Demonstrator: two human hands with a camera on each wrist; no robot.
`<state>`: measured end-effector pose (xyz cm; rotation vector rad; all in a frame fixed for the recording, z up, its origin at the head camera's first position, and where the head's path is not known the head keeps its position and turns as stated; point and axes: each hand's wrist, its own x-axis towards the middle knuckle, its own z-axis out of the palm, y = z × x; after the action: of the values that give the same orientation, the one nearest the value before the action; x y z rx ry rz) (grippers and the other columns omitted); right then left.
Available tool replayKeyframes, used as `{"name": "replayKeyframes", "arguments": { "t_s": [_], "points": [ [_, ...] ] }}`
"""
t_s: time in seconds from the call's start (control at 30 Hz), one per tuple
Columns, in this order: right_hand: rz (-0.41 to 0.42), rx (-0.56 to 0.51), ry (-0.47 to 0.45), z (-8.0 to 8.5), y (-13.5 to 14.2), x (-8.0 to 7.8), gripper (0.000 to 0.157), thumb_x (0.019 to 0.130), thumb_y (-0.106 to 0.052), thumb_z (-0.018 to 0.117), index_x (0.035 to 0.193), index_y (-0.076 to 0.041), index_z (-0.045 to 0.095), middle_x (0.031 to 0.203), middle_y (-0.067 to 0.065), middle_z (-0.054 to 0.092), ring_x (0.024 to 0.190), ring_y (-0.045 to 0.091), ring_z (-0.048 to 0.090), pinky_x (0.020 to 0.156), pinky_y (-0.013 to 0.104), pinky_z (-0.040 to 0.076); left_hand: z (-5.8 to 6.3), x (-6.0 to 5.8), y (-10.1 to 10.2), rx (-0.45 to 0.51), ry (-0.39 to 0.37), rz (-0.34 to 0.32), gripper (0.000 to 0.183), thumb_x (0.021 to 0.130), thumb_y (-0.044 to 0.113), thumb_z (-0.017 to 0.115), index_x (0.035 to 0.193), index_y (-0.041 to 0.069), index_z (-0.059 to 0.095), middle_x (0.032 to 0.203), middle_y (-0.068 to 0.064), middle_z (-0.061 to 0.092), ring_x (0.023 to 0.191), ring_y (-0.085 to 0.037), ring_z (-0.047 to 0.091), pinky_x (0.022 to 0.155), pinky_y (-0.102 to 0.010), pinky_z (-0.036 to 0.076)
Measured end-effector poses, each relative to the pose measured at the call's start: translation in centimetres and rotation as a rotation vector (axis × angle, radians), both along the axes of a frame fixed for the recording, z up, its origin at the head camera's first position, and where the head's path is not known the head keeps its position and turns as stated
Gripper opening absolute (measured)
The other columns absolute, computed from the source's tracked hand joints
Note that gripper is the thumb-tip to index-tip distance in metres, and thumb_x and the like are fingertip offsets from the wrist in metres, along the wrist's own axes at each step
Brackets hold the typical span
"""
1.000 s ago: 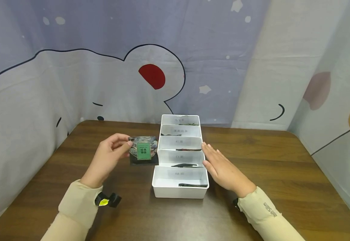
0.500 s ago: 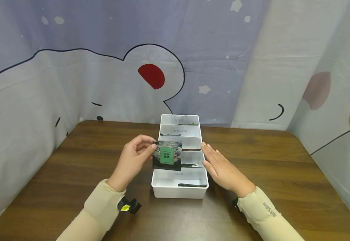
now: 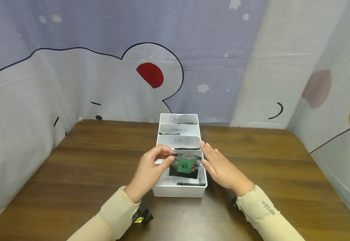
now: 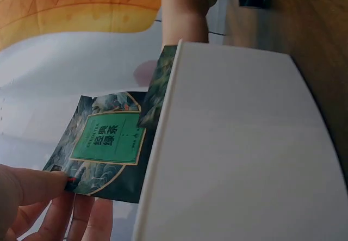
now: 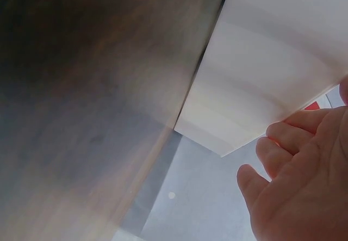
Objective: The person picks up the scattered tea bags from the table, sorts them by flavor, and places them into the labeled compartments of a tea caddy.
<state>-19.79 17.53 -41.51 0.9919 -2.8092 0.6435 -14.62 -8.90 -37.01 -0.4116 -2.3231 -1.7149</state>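
Note:
My left hand (image 3: pixel 149 172) pinches a dark tea bag sachet (image 3: pixel 185 165) with a green label by its left edge, between thumb and fingers. The sachet overlaps the front compartments of a white divided box (image 3: pixel 178 191). In the left wrist view, the sachet (image 4: pixel 109 137) stands at the rim of the box's side wall (image 4: pixel 234 143), its lower edge hidden behind it. Another patterned sachet (image 4: pixel 160 83) pokes above that rim. My right hand (image 3: pixel 224 169) lies along the box's right side with straight fingers, the fingertips at the rim; its palm shows in the right wrist view.
The box's compartments run front to back, with Chinese characters on the dividers and thin dark sachets inside, such as one in the front compartment (image 3: pixel 191 184). Under it is a brown wooden table (image 3: pixel 102 160). A patterned curtain (image 3: pixel 102 77) hangs behind.
My left hand has carried the sachet rightward and slightly down, from beside the box to over its front compartments. The right hand stays at the box's side.

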Motion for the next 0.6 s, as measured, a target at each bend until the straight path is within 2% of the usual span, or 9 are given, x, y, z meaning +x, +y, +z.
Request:
{"name": "replayKeyframes", "arguments": {
  "t_s": [0.2, 0.43, 0.6],
  "points": [
    [-0.002, -0.006, 0.006, 0.1, -0.1, 0.0, 0.059, 0.111, -0.028, 0.038, 0.16, 0.001, 0.021, 0.166, 0.016, 0.022, 0.152, 0.036, 0.023, 0.121, 0.055, 0.022, -0.9, 0.6, 0.5, -0.108, 0.04, -0.066, 0.014, 0.091, -0.002, 0.07, 0.097, 0.011, 0.069, 0.095, 0.0, 0.07, 0.089, -0.013, 0.067, 0.077, -0.03, 0.059],
    [-0.002, -0.006, -0.005, 0.2, -0.1, 0.0, 0.059, 0.111, -0.029, 0.038, 0.159, 0.002, 0.021, 0.166, 0.015, 0.021, 0.152, 0.036, 0.022, 0.122, 0.055, 0.021, -1.8, 0.8, 0.2, -0.258, 0.029, -0.285, 0.022, 0.089, -0.01, 0.056, 0.097, 0.008, 0.065, 0.098, -0.002, 0.07, 0.09, -0.014, 0.067, 0.085, -0.029, 0.058],
    [0.003, -0.017, 0.013, 0.1, -0.1, 0.0, 0.059, 0.111, -0.028, 0.038, 0.159, 0.003, 0.023, 0.165, 0.017, 0.024, 0.151, 0.038, 0.024, 0.121, 0.057, 0.023, -1.8, 0.9, 0.0, -0.356, 0.066, -0.358, 0.027, 0.084, -0.01, 0.051, 0.094, 0.01, 0.066, 0.095, 0.003, 0.068, 0.086, -0.008, 0.062, 0.086, -0.03, 0.055]
  ]
}}
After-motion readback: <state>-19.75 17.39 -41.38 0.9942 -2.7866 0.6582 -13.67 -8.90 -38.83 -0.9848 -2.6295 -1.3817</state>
